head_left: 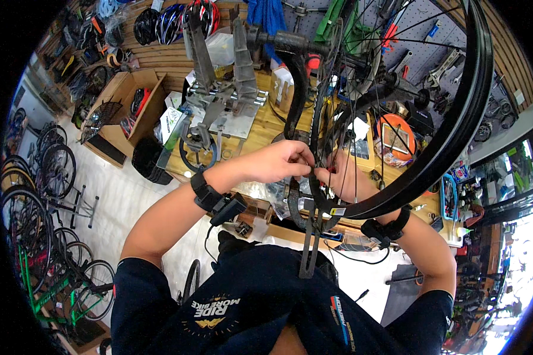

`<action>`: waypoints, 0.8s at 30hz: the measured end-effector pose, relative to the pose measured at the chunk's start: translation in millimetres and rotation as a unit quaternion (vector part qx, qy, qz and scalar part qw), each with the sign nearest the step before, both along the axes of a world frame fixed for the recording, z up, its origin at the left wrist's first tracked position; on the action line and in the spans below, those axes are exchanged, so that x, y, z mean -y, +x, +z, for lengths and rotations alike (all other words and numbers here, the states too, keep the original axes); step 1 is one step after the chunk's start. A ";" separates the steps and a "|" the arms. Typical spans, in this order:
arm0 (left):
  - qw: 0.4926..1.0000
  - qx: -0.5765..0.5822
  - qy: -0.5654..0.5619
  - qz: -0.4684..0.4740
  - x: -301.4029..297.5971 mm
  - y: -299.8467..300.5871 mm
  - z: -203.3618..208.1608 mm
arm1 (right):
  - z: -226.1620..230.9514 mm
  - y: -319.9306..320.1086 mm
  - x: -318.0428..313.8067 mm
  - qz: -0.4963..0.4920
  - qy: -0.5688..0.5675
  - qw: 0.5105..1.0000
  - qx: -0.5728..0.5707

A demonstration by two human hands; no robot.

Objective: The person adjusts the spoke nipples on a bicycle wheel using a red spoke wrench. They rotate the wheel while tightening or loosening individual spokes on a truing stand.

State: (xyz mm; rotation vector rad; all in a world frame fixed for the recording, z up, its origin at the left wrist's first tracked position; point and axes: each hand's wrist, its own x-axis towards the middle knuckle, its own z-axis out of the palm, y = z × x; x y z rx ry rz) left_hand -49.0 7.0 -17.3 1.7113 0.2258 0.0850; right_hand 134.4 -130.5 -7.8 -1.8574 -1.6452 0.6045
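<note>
A black bicycle wheel rim [481, 89] with thin spokes stands upright in front of me, mounted in a dark metal truing stand [298, 97]. My left hand [283, 161] is at the near-left side of the rim, its thumb and fingers pinched together. From the other side, my right hand [350, 177] reaches in among the spokes, thumb and fingers closed at the same stretch of rim. The fingertips of both hands nearly meet there. Whatever they pinch is too small and partly hidden to make out. A slotted metal bar [309, 255] points down toward me below the rim.
Beneath the wheel is a wooden workbench [251, 133]. It carries a grey metal fixture [246, 74], an orange round container [395, 137] and a blue basket [449, 195]. A cardboard box [137, 121] stands left, near parked bicycles [53, 290]. Tools hang on the pegboard [423, 62] behind.
</note>
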 end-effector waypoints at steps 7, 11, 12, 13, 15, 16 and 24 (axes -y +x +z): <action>0.991 0.003 0.126 0.037 2.6 22.5 -0.2 | -32.2 41.3 -15.9 0.158 -0.013 0.978 -0.136; 0.990 0.019 0.134 0.029 14.2 32.9 -0.6 | -38.8 53.2 -10.1 0.174 -0.051 0.952 -0.246; 0.993 0.009 0.115 0.008 12.0 35.5 -0.7 | -30.5 47.8 -1.7 0.162 -0.058 0.950 -0.261; 0.995 0.015 0.100 -0.003 8.3 37.3 0.8 | -27.0 45.8 3.2 0.148 -0.065 0.947 -0.276; 0.997 0.026 0.066 -0.035 6.8 42.7 0.9 | -22.8 44.6 9.9 0.178 -0.003 0.930 -0.321; 0.997 0.071 -0.041 -0.012 8.4 47.6 -14.6 | -16.1 44.1 14.9 0.164 0.018 0.950 -0.267; 0.991 0.065 0.116 -0.004 10.9 55.3 -15.6 | 2.2 58.8 48.6 0.056 0.060 0.946 -0.312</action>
